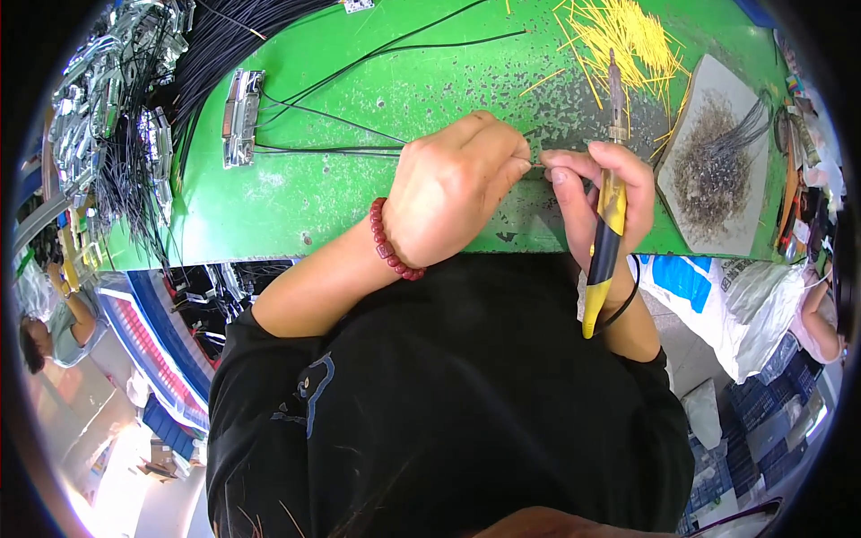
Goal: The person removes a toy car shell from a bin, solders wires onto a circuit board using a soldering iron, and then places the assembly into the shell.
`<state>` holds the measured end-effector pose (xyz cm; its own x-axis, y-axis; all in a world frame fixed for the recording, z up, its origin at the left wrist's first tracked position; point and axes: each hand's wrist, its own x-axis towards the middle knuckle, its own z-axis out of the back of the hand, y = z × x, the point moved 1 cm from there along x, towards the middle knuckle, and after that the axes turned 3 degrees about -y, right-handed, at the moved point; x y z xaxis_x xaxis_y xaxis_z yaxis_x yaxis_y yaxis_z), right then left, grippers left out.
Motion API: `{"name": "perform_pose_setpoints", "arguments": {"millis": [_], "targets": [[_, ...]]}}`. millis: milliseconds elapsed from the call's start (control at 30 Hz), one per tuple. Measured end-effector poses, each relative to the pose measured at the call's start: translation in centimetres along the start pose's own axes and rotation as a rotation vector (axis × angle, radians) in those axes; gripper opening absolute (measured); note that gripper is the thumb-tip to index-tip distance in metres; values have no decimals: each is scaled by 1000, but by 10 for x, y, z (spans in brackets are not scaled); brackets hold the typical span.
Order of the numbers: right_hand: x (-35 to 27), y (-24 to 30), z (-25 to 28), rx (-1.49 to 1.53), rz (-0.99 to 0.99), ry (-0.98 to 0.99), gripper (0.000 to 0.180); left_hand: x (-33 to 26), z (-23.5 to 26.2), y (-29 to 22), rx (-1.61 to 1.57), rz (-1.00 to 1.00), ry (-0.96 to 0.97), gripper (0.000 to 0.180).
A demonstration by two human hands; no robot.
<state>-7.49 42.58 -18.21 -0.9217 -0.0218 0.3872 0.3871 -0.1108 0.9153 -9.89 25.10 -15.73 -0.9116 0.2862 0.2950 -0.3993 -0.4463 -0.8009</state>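
My left hand (453, 184), with a red bead bracelet at the wrist, is closed in a pinch on thin black wires (336, 151). They run left to a small silver and clear lamp module (241, 118) lying on the green table. My right hand (574, 202) holds a yellow and black soldering iron (610, 229) between its fingers, tip pointing away from me. The right thumb and index fingertip also pinch together close to the left fingertips, at a thin wire end. Exactly how the wire ends sit between the fingers is too small to tell.
Yellow thin tubes (632, 40) lie heaped at the far right. A pale board (713, 166) with dark residue and a bundle of fine wires lies right of them. Many lamp modules (90, 99) and a black wire bundle (233, 40) fill the far left. Other people sit at both sides.
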Motion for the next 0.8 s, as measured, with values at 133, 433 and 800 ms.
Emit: {"name": "perform_pose_setpoints", "arguments": {"millis": [133, 433, 800], "targets": [[1, 2, -3, 23, -29, -39, 37, 0, 0, -3, -16, 0, 0, 9], [4, 7, 15, 48, -171, -84, 29, -4, -5, 4, 33, -74, -5, 10], [-37, 13, 148, -101, -126, -549, 41, 8, -7, 4, 331, -242, 150, 18]]}}
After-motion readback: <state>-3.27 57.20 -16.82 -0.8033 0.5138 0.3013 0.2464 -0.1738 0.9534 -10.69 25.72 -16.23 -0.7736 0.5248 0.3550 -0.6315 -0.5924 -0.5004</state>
